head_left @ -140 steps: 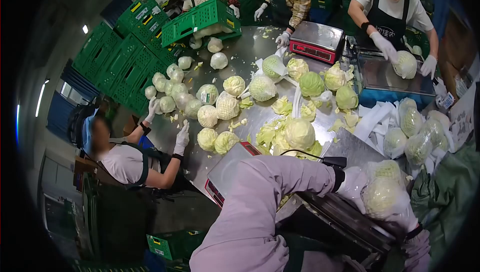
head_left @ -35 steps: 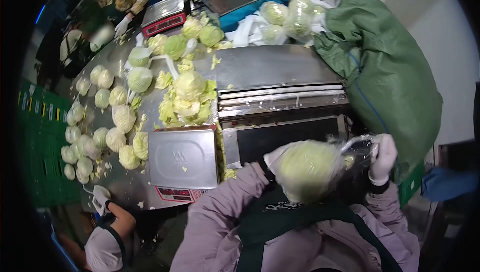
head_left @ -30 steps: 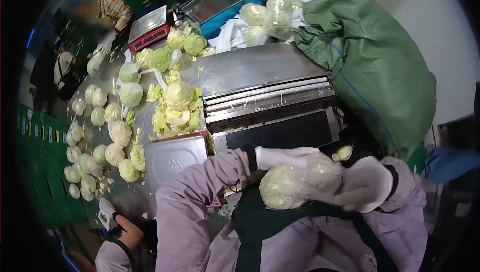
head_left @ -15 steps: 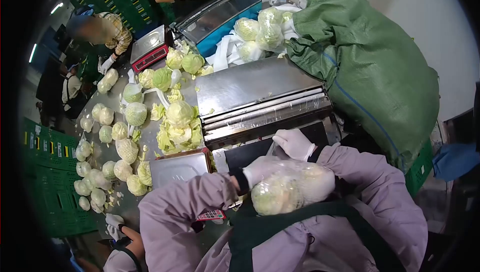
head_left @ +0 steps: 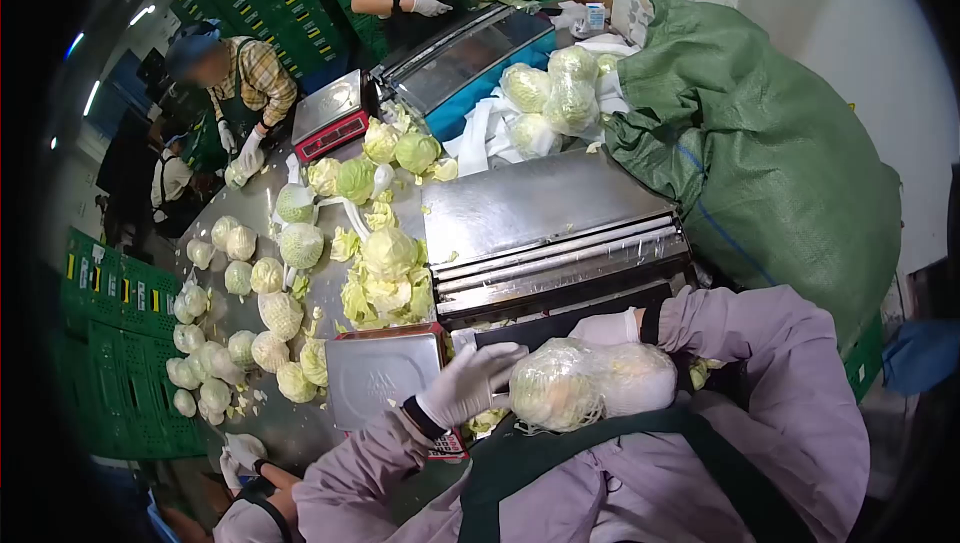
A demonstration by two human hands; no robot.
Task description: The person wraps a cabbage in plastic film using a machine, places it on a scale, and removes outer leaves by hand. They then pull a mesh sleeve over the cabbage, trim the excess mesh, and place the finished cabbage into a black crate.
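Note:
Two cabbages sit side by side in clear plastic film against the front of my apron. The right one has a white foam net showing under the film. My left hand, in a white glove, is just left of the bundle with its fingers stretched out. On the far side of the bundle, my right hand is gloved too and grips the film-wrapped cabbages; its fingertips are hidden. Directly beyond stands a metal film-wrapping machine with rollers along its near edge.
Left of the machine lie a weighing scale and loose lettuce-like leaves. Netted cabbages cover the table's left side. A large green sack bulges at right. Wrapped cabbages are piled at the back. Co-workers stand across the table.
My left hand has come off the wrapped cabbages and moved left, its fingers opening. My right hand has moved nearer, against the bundle. The view has shifted slightly. A co-worker's hands have moved to a cabbage.

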